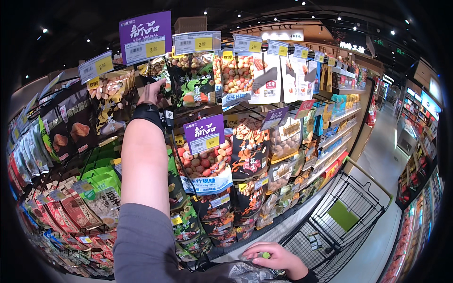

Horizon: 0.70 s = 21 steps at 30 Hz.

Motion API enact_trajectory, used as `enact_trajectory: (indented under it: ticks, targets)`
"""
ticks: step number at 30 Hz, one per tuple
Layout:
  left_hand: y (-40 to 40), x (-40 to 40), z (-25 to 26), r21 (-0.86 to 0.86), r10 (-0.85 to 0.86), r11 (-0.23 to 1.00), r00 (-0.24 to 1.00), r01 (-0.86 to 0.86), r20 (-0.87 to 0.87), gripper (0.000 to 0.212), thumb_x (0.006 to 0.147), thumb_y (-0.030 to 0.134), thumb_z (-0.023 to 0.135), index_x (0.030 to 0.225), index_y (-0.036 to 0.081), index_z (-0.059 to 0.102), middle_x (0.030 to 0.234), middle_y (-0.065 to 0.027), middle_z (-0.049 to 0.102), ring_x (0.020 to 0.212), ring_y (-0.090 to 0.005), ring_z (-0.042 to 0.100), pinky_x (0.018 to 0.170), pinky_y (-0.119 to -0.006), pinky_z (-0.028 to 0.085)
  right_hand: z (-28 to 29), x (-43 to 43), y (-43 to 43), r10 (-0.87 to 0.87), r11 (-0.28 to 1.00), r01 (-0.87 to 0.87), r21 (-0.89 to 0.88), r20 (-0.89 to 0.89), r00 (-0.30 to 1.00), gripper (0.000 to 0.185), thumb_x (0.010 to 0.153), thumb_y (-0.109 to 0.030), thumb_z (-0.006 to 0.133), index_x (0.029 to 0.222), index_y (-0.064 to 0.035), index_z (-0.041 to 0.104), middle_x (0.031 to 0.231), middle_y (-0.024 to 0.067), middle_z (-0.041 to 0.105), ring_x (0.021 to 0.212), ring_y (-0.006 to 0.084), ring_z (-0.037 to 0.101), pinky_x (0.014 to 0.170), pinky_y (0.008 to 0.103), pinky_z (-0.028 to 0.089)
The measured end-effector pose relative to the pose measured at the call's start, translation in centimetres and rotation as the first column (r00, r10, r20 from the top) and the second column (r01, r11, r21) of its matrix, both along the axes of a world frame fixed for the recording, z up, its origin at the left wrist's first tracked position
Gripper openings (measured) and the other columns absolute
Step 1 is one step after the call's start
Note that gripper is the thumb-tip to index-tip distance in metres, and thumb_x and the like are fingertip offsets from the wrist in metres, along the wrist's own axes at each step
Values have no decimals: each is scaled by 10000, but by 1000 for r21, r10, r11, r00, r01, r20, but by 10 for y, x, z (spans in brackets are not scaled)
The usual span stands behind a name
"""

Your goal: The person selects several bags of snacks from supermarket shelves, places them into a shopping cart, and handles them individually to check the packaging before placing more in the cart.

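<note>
My left hand (152, 91) is raised among the hanging snack bags, with a black band around its wrist. It touches a dark bag of nuts or beans (155, 68), and its fingers are partly hidden, so a firm hold cannot be made out. To its right hangs a black-and-green snack bag (193, 79); to its left, a black-and-gold peanut bag (111, 102). Low in front of my body, my right hand (274, 260) is bent beside a small green piece (266, 254). Whether it grips that piece is unclear. A wire shopping cart (318, 226) stands just right of this hand.
One small packet (314, 241) lies in the cart, whose green handle (368, 177) is at the far end. Price tags (196, 41) and purple signs (145, 37) jut out from the hooks. A lower row holds a mixed-nut bag (207, 168). The aisle floor (377, 141) stretches away at right.
</note>
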<state>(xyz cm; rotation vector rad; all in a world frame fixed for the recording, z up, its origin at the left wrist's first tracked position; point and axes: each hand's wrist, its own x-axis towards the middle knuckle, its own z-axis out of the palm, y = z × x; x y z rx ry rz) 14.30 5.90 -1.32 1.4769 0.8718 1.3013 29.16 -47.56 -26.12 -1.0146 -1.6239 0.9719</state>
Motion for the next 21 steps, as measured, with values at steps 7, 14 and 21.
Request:
enact_trajectory:
  ticks: [7,14,21]
  targets:
    - [27,-33,7,-103,-68,991,987,84,144,247,792,385,595,632,199,563,505,37,509,412,-114,473,350,-269,292,-16,-8,12,72,992,-69,104,-27,997,257,862,-151,560,1081,-16,565,970,71,583,842,136,570,716,247,456]
    - [10,5,-1,122,-90,990,976,66,196,550,691,89,667,1192,80,440,1116,-65,500,976,-224,518,818,-307,425,-28,2,1,74,997,-75,32,19,997,261,893,-176,521,1095,-15,558,997,59,581,807,117,542,703,246,440]
    - [-21,-31,25,-83,-63,994,997,67,50,408,801,361,601,1069,66,513,861,-66,594,664,-219,610,512,-355,499,-34,-2,-13,145,989,-146,-15,-42,988,269,897,-184,515,1097,-7,550,992,58,590,811,109,546,708,247,444]
